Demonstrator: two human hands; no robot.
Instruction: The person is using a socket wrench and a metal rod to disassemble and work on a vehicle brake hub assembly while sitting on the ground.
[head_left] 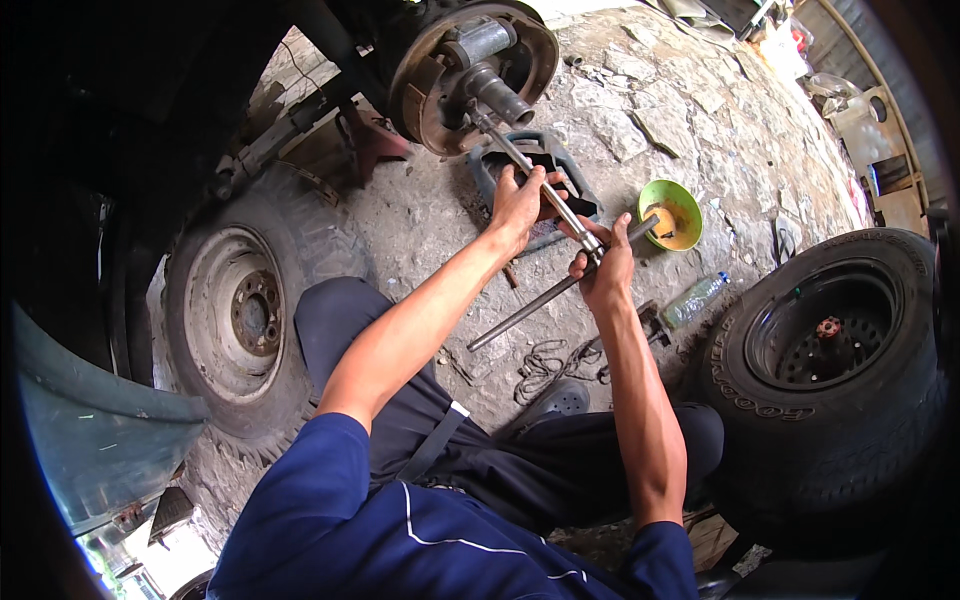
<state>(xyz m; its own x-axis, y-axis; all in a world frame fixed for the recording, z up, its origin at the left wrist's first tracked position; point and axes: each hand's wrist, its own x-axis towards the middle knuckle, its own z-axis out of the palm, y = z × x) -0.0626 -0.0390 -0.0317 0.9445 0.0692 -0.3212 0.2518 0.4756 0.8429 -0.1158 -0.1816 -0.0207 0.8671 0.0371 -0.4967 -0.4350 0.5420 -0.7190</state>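
Observation:
A long metal extension bar (572, 218) slants from the brake assembly (425, 95) toward me. My left hand (515, 212) is closed around the bar's middle, thumb along the top. At its near end my right hand (612, 270) is wrapped about the joint where a sliding cross handle (520, 318) passes through, forming a T. The bar's far tip meets the backing plate just below the protruding spindle tube (500, 97); the exact contact is too small to make out. Directly under the bar lies a cut-open blue-grey plastic container (490, 180), partly hidden by my left hand.
A green bowl (690, 200) of brownish liquid stands right of my right hand. Nearby lie a plastic bottle (697, 300) and a tangled cord (545, 370). Wheels flank me at left (205, 330) and right (740, 370). A reddish stand (375, 145) is under the vehicle.

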